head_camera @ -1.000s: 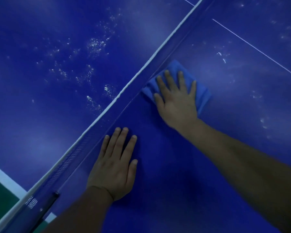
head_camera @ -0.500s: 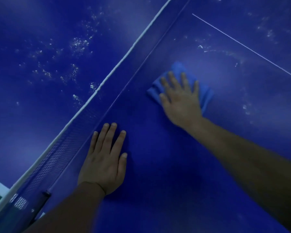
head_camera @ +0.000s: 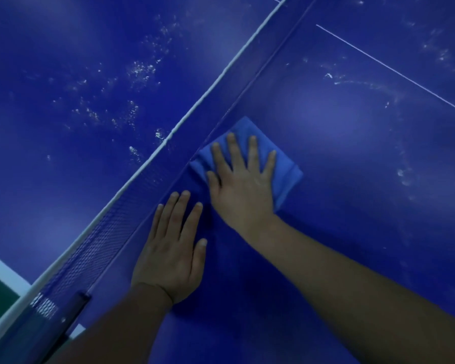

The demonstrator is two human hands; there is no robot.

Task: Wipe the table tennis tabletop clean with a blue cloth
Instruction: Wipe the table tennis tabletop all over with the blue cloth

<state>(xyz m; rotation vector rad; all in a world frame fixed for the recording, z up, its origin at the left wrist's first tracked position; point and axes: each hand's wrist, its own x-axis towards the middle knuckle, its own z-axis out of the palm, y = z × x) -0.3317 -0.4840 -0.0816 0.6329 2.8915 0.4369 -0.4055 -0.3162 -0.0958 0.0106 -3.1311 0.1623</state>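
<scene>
So nearest the camera, the left hand [head_camera: 172, 254] is planted flat on the tabletop [head_camera: 352, 219], fingers straight and close together, holding nothing, basically just a brace. Its fingertips point up toward the net [head_camera: 111, 227], which runs diagonally just to their left.

Right past those fingertips is the right hand [head_camera: 243, 185], fingers spread wide and pressed flat on the folded blue cloth [head_camera: 286, 172]. The cloth sticks out beyond the fingertips and past the little-finger side, with its far corner tucked close against the base of the net.

What changed: over the last second the cloth hand has slid back toward the left one, from well apart to just beside it, thumb nearly at the left fingertips. Reads to me like the return half of a stroke along the net.

Further out, right of the spread fingers, there's a curved pale smear [head_camera: 363, 84] and scattered specks near the white line [head_camera: 394, 70], probably dust, though it's dim. Beyond the net the far half [head_camera: 90, 88] is properly speckled, so loads left to do.
</scene>
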